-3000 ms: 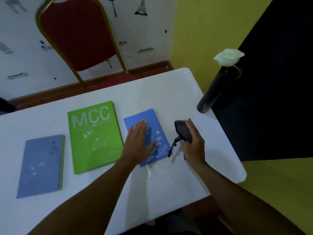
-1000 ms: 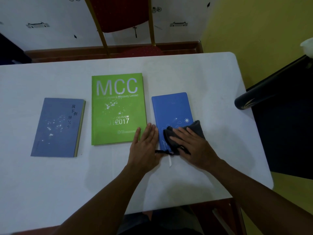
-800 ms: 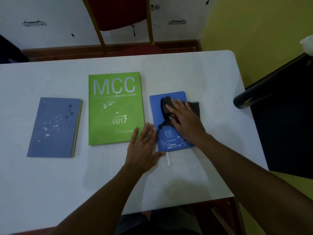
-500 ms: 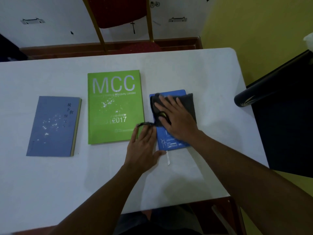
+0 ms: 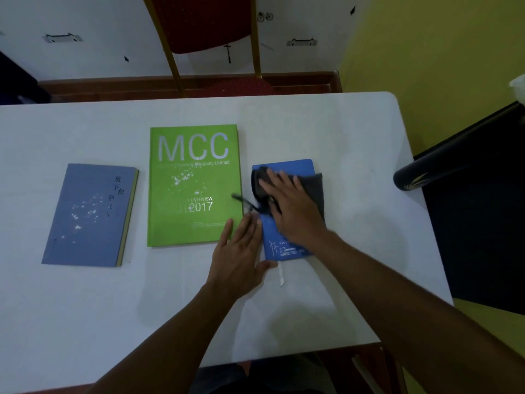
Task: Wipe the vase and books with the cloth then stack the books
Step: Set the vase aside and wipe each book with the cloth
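Right hand flat, fingers spread, pressing dark cloth onto blue book at table centre-right. Left hand flat, open, at book's 9 o'clock edge. Green book, grey-blue book further toward 9. Black vase at 3 o'clock.

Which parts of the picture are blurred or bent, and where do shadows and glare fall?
Head view: the right hand and the dark cloth under it are smeared by motion, while the green book reads sharp; the wide lens tilts the vase and bows the table edge; soft arm shadows lie on the table; white speckles of glare show on the green and grey-blue book covers.
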A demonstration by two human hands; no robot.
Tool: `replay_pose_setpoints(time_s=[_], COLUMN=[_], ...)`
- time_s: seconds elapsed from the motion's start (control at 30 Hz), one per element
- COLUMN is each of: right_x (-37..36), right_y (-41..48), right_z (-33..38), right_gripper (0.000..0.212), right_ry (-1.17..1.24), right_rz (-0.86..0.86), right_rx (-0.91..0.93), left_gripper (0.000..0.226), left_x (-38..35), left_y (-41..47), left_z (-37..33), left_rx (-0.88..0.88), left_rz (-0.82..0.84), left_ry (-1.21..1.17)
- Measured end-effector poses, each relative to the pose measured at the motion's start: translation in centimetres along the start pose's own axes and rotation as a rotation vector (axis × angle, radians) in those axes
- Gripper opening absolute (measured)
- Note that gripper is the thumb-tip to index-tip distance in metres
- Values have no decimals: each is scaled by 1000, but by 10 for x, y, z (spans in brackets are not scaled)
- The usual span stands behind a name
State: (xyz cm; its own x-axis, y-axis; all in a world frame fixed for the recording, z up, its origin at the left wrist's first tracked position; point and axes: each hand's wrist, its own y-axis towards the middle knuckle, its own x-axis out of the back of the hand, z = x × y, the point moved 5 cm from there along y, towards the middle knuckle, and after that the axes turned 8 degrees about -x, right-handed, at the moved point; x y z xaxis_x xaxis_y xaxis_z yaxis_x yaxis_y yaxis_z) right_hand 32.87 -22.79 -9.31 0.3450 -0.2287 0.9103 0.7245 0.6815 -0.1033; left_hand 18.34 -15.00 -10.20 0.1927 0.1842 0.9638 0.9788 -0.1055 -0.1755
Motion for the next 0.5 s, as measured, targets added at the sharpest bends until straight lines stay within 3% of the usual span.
replay_pose_setpoints(time_s=[0.17,0.27,0.5], right_x=[4,2,-5], right_y=[48,11,-112], right_z=[-4,-2,-9], right_gripper=[50,51,56], right_ry=[-17,5,61], right_rz=[1,-60,-27], right_rx=[5,33,69], left_gripper=[93,91,85], left_x=[-1,1,4], left_y=[-1,-1,-1], left_z=[-2,-3,-4], left_rx=[9,7,-22], left_rz=[30,11,-25], left_ry=[6,8,-19])
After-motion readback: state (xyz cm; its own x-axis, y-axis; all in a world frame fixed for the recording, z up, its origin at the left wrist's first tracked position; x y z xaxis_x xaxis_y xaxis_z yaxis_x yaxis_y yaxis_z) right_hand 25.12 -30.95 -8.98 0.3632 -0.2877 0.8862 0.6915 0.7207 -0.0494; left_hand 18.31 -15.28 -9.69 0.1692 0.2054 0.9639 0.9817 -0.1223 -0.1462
